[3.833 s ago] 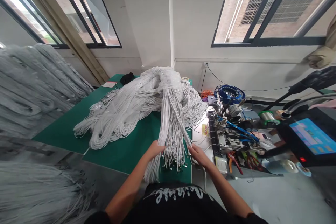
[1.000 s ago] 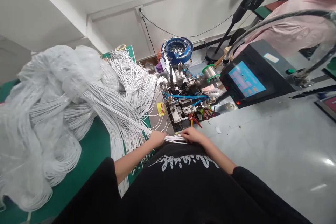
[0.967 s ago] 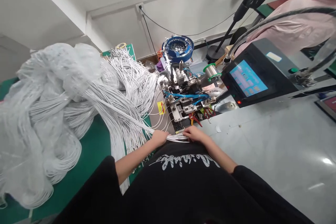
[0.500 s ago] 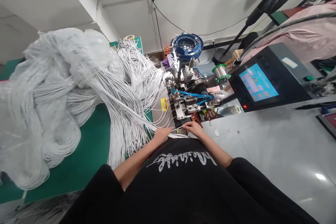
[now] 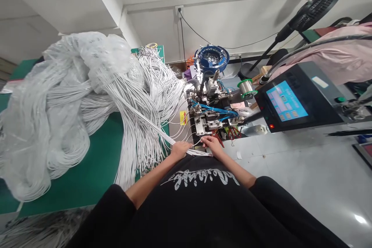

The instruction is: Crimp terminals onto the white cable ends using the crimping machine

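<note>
My left hand (image 5: 180, 149) is closed round a bundle of white cables (image 5: 157, 128) that runs down from the big heap on the left. The bundle's ends (image 5: 202, 152) stick out past this hand, in front of the black shirt. My right hand (image 5: 211, 143) pinches the end of a single white cable (image 5: 198, 142) at the near edge of the machine (image 5: 207, 112). That cable bends between the two hands. A few more white cables curve from the heap into the machine's left side.
Plastic-wrapped cables (image 5: 69, 97) cover much of the green table (image 5: 101, 162). Behind the machine stands a blue bowl feeder (image 5: 211, 59). To the right are a wire spool (image 5: 247, 88), a touch screen (image 5: 287, 100) and a black fan (image 5: 312, 11). Red-handled pliers (image 5: 234, 133) lie beside the machine.
The whole view has shifted, with the scene slightly lower and further right. The single cable between my hands now bends more. Both hands keep their hold.
</note>
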A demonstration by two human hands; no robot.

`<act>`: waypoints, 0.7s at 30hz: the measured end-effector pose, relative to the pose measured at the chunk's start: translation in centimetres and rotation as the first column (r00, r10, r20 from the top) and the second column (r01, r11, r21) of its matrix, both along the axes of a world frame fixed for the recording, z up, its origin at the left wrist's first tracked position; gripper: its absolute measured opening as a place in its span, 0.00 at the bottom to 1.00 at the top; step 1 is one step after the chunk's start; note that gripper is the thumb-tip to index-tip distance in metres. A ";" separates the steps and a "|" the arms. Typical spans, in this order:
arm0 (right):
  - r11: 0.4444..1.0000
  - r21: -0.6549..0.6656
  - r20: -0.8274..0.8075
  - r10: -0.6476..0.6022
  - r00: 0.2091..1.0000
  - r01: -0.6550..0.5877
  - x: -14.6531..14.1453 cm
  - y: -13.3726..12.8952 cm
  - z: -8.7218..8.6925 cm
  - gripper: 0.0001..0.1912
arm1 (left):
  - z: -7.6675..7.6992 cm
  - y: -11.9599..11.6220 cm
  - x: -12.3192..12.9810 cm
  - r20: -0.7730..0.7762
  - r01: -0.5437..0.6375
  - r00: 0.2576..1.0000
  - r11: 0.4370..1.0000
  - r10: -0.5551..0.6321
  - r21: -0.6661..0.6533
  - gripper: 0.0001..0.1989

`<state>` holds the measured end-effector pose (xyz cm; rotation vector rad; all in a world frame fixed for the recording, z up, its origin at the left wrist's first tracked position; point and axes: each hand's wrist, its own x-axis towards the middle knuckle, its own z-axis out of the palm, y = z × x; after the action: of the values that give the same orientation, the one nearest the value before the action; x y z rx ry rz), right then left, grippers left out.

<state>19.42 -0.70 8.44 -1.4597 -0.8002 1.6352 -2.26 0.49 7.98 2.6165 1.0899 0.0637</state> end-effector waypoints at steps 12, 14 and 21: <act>0.998 -0.004 0.085 0.070 0.994 -0.069 0.3 -0.1 -0.3 0.21 | -0.6 0.1 0.5 0.048 -0.014 0.999 0.993 0.020 -0.121 0.14; 0.999 -0.023 0.034 0.034 0.999 -0.033 0.3 -0.2 -0.5 0.20 | -0.6 0.1 0.7 0.058 -0.017 0.998 0.993 0.024 -0.113 0.15; 0.997 -0.053 -0.082 0.057 0.995 -0.062 0.3 -0.5 0.0 0.18 | -0.7 -0.1 0.6 -0.011 -0.029 1.000 0.987 0.027 -0.159 0.20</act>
<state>19.69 -1.23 8.44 -1.4110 -0.7650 1.7624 -1.66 0.38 7.32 2.4619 1.0878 -0.0272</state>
